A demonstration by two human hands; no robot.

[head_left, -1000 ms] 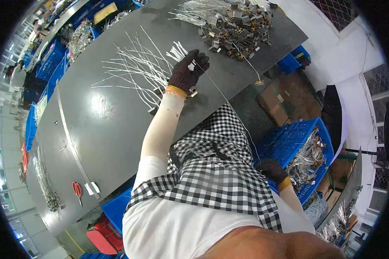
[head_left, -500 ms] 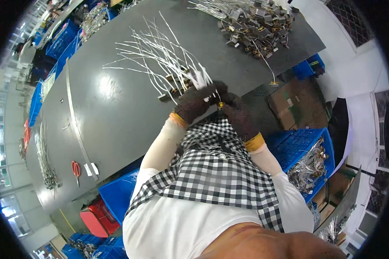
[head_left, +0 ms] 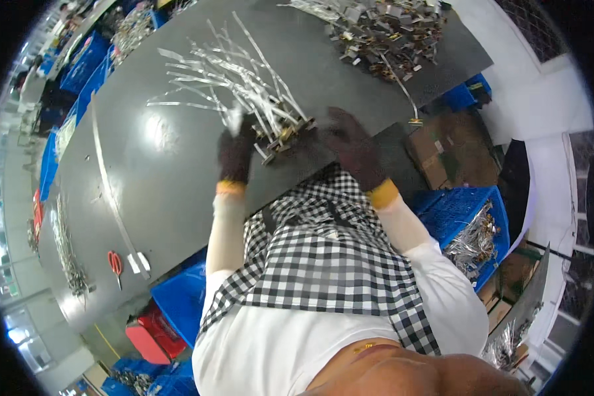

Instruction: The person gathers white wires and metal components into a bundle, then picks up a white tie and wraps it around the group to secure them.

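On the dark tabletop in front of me lies a loose bundle of white wires (head_left: 244, 79), fanned out toward the far left. Small metal-and-dark end pieces (head_left: 280, 140) cluster at its near end. My left hand (head_left: 236, 153), in a dark brown glove with a yellow cuff, is just left of these ends. A blurred white patch shows at its fingertips; its finger pose is smeared. To the right of the ends is my right hand (head_left: 356, 148), gloved alike, its fingers blurred but apart and pointing at the bundle. I see nothing held in it.
A heap of dark parts (head_left: 389, 33) covers the table's far right. Leftward lie a steel ruler (head_left: 109, 181), red-handled scissors (head_left: 115, 264) and another wire bundle (head_left: 65, 244). Blue crates stand around, one (head_left: 465, 218) at my right with silvery pieces; a carton (head_left: 452, 148) lies beyond it.
My hands, together at the table edge before with a small yellow piece between them, have parted. The left has moved left beside the wire ends; the right is slightly farther from me. The yellow piece no longer shows.
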